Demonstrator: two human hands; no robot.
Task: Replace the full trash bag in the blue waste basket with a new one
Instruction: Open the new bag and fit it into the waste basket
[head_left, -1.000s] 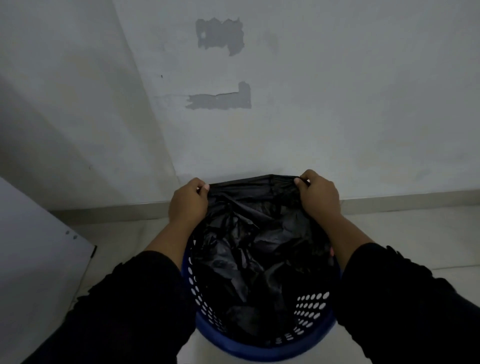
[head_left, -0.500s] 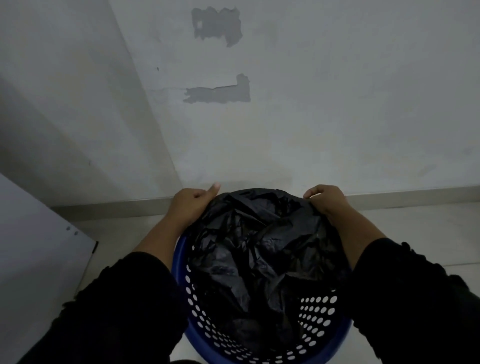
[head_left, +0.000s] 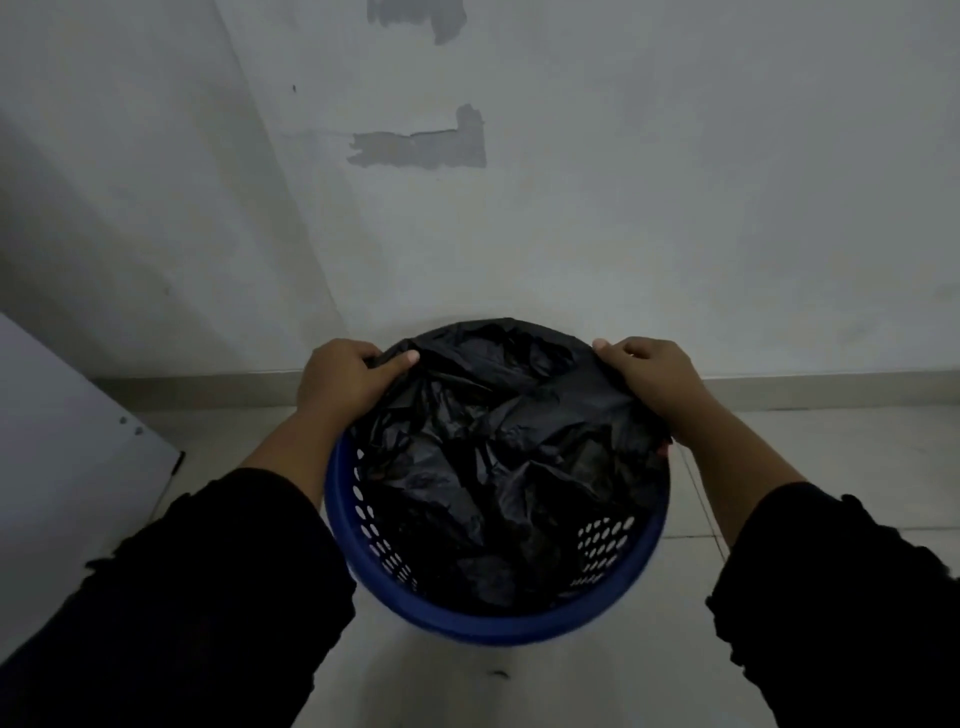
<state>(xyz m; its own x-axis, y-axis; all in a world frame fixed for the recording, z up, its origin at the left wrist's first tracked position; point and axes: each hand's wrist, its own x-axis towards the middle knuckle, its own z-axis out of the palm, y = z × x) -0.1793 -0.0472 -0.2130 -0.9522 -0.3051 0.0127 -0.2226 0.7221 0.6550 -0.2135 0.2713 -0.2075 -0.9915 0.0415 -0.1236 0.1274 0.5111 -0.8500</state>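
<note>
A round blue waste basket (head_left: 498, 626) with perforated walls stands on the tiled floor in front of me, close to the wall. A crumpled black trash bag (head_left: 498, 447) lines its inside, and the bag's edge is folded over the far rim. My left hand (head_left: 345, 382) grips the bag's edge at the far left of the rim, thumb on top. My right hand (head_left: 652, 382) grips the edge at the far right of the rim. The near rim shows bare blue plastic.
A white wall (head_left: 623, 208) with grey patches rises just behind the basket, meeting another wall at a corner on the left. A white panel (head_left: 67, 447) leans at the left edge. Light floor tiles (head_left: 831, 457) lie around the basket.
Both hands have lowered the bag's raised far edge down over the basket's far rim. The basket now sits farther from me in view, with more of its near rim showing.
</note>
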